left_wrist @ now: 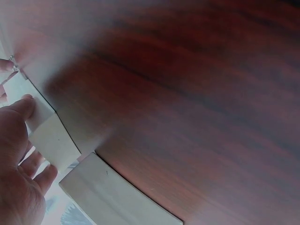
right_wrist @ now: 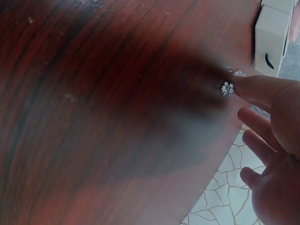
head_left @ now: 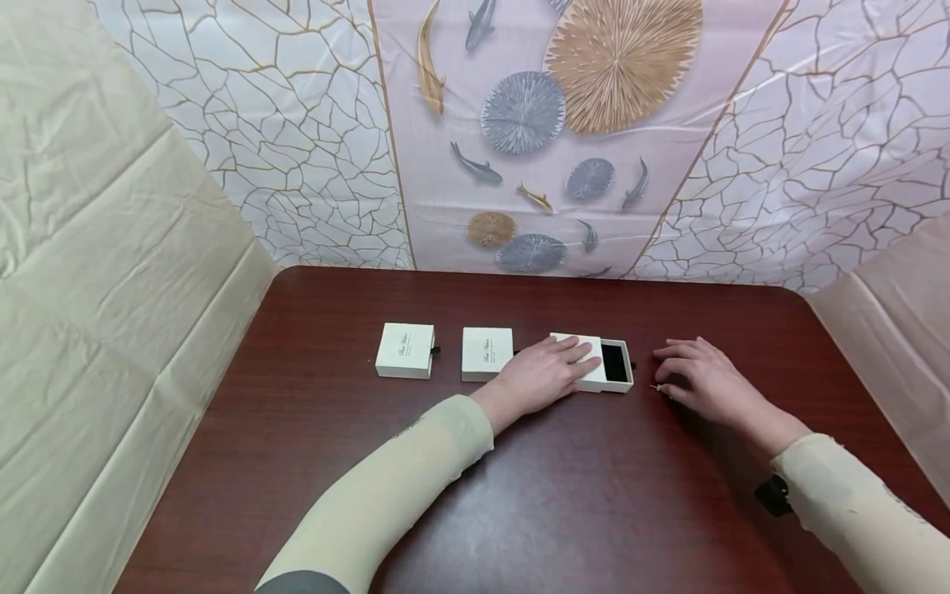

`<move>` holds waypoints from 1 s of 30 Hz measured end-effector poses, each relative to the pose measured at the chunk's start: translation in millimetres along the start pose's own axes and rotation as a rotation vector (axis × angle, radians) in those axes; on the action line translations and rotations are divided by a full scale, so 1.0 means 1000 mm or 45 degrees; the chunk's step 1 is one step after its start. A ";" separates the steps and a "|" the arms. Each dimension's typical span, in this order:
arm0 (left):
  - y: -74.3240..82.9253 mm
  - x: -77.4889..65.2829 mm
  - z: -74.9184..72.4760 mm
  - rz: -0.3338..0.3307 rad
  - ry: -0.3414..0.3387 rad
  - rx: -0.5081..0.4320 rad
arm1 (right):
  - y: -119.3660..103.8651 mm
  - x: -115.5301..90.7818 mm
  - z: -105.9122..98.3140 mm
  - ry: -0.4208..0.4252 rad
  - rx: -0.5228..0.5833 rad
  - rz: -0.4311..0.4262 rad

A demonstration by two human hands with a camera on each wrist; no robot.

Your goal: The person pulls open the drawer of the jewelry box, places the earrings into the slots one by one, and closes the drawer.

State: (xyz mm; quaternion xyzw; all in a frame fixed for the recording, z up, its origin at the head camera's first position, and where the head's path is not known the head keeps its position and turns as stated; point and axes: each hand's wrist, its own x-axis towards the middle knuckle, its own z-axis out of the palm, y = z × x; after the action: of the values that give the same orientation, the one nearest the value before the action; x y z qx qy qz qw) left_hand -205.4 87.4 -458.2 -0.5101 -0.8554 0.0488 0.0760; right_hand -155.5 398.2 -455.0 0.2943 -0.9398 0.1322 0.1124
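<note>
My left hand (head_left: 542, 375) lies over a white drawer box (head_left: 590, 384), its fingers across the lid and its thumb against the near side, gripping it. The box's drawer (head_left: 618, 365) is slid partly out to the right and shows a black lining. To the right of it, my right hand (head_left: 701, 379) pinches a small piece of sparkling jewellery (right_wrist: 228, 89) at the thumb tip, just above the table. The jewellery has clear, clustered stones; whether it is one piece or two I cannot tell. The thumb hides the index fingertip in the right wrist view.
Two more white boxes stand in a row to the left: a closed one (head_left: 405, 351) with a black pull tab, and another (head_left: 486, 353) near my left wrist. The dark red wooden table (head_left: 564, 511) meets a patterned cloth wall (head_left: 326, 148) at its far edge.
</note>
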 end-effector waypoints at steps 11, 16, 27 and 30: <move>0.000 0.000 0.000 0.002 0.005 0.015 | -0.003 0.001 0.004 0.032 0.010 -0.035; -0.001 0.000 0.001 0.000 0.009 0.009 | -0.005 0.001 0.005 0.054 0.023 -0.044; 0.000 0.000 0.000 -0.001 0.000 0.007 | -0.010 0.004 0.007 0.091 0.046 -0.071; 0.000 0.000 0.000 -0.003 0.000 0.009 | -0.011 0.005 0.008 0.099 0.042 -0.068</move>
State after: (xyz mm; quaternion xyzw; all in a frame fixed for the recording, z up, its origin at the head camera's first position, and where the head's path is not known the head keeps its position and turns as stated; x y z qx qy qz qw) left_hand -205.1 87.7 -458.7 -0.5089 -0.8557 0.0518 0.0777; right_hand -154.3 384.0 -459.0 0.3156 -0.9243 0.1559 0.1476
